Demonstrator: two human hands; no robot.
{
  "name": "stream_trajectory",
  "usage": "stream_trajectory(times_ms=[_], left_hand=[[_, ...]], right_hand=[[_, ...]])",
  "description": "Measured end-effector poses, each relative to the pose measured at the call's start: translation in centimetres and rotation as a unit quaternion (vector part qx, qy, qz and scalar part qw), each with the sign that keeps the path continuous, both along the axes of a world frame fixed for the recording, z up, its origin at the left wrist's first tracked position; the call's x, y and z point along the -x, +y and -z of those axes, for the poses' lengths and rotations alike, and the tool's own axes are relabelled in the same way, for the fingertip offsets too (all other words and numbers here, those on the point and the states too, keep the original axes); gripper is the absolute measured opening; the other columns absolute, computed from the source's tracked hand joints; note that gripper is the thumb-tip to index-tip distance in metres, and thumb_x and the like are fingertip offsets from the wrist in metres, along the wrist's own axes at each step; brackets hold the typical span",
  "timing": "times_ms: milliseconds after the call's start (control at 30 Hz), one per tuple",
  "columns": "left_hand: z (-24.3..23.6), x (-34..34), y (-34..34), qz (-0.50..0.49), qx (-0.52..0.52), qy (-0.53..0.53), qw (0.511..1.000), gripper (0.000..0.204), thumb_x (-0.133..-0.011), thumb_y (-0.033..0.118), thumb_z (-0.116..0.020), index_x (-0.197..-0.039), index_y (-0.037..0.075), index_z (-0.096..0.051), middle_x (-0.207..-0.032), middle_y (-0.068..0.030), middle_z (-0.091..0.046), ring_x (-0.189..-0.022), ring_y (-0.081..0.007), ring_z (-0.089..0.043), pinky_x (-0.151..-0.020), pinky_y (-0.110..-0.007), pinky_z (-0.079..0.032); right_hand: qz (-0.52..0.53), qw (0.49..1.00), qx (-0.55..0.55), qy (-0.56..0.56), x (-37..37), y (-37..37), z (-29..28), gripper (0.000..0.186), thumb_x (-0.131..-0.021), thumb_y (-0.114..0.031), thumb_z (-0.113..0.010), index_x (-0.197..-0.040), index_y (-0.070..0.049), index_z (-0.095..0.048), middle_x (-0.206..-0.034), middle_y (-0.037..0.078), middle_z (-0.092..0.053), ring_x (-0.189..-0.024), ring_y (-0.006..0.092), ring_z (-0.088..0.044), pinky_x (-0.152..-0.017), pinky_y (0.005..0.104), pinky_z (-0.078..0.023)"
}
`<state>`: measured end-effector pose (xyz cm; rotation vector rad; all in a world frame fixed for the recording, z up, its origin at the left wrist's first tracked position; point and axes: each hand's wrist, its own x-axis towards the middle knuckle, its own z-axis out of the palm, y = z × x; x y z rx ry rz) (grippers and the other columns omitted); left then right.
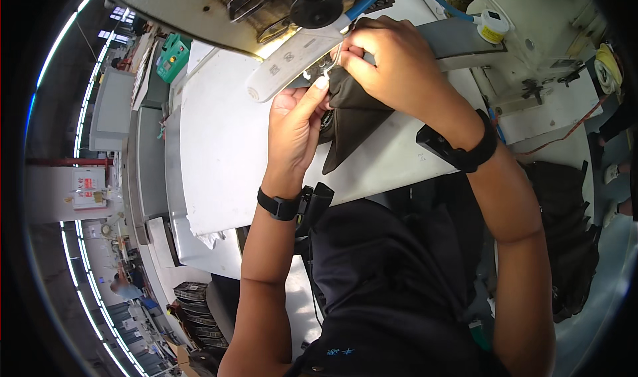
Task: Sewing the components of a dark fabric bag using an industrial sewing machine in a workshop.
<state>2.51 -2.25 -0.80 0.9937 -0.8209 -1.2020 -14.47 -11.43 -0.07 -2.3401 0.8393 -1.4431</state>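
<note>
A dark brown cloth piece (359,127), folded to a point, lies on the white table under the head of a sewing machine (193,8). My left hand (292,131) pinches its left edge, the thumb pressed on top. From the right, my right hand (402,64) reaches in with fingers closed beside the needle area. A thin white strand (332,68) runs down by those fingertips; what they hold is too small to make out. A long pale guard (292,61) on the machine covers part of the stitching spot.
The white sewing table (232,144) extends left of my hands. A white and yellow spool (492,26) sits on the machine arm. Dark cloth pieces (561,237) hang at the right. A green box (174,58) stands at the far left, with a person (126,289) beyond.
</note>
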Motion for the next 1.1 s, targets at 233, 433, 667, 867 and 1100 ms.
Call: stream_trajectory(times_ms=[233, 433, 667, 867, 1100], left_hand=[[0.3, 0.5, 0.0, -0.008, 0.018, 0.002, 1.000, 0.026, -0.098, 0.010, -0.071, -0.121, 0.004, -0.061, -0.100, -0.0011, -0.065, -0.082, -0.0080, -0.057, -0.077, -0.026, -0.048], [0.0, 1.0, -0.4, -0.002, -0.023, -0.015, 1.000, 0.027, -0.095, 0.007, -0.069, -0.121, 0.003, -0.062, -0.102, -0.0011, -0.066, -0.082, -0.0063, -0.057, -0.076, -0.025, -0.046], [-0.7, 1.5, 0.1, -0.021, -0.046, -0.048, 0.998, 0.019, -0.096, 0.011, -0.070, -0.108, -0.004, -0.069, -0.098, -0.0053, -0.071, -0.085, -0.0091, -0.062, -0.075, -0.026, -0.047], [-0.6, 1.0, -0.1, -0.001, -0.049, -0.010, 0.999, 0.021, -0.096, 0.010, -0.069, -0.111, -0.004, -0.068, -0.100, -0.0061, -0.070, -0.088, -0.0110, -0.063, -0.082, -0.028, -0.048], [0.1, 1.3, -0.5, -0.007, 0.033, -0.007, 0.999, 0.038, -0.095, 0.009, -0.071, -0.129, -0.002, -0.058, -0.106, -0.0047, -0.068, -0.090, -0.0088, -0.060, -0.079, -0.025, -0.046]], right_hand=[[-0.020, 0.998, 0.028, -0.042, 0.9, 1.5, 0.0, 0.006, -0.085, -0.016, -0.068, -0.084, -0.010, -0.070, -0.082, 0.003, -0.069, -0.080, 0.0265, -0.063, -0.080, 0.0406, -0.048], [-0.072, 0.990, 0.124, -0.015, 2.2, 1.0, 0.8, 0.002, -0.079, -0.012, -0.070, -0.081, -0.013, -0.069, -0.091, 0.000, -0.066, -0.088, 0.0234, -0.062, -0.081, 0.0384, -0.048], [-0.042, 0.982, 0.186, 0.012, 2.7, 0.5, 1.4, 0.010, -0.074, -0.018, -0.075, -0.079, -0.013, -0.068, -0.091, -0.002, -0.061, -0.094, 0.0202, -0.059, -0.083, 0.0388, -0.048], [-0.056, 0.986, 0.155, 0.024, 2.8, 0.3, 0.9, 0.008, -0.076, -0.015, -0.070, -0.083, -0.012, -0.071, -0.093, -0.002, -0.064, -0.091, 0.0207, -0.061, -0.084, 0.0387, -0.049], [-0.024, 0.988, 0.153, -0.009, 2.0, 0.6, 0.7, 0.008, -0.081, -0.011, -0.067, -0.088, -0.008, -0.071, -0.091, 0.002, -0.067, -0.084, 0.0248, -0.063, -0.079, 0.0381, -0.052]])
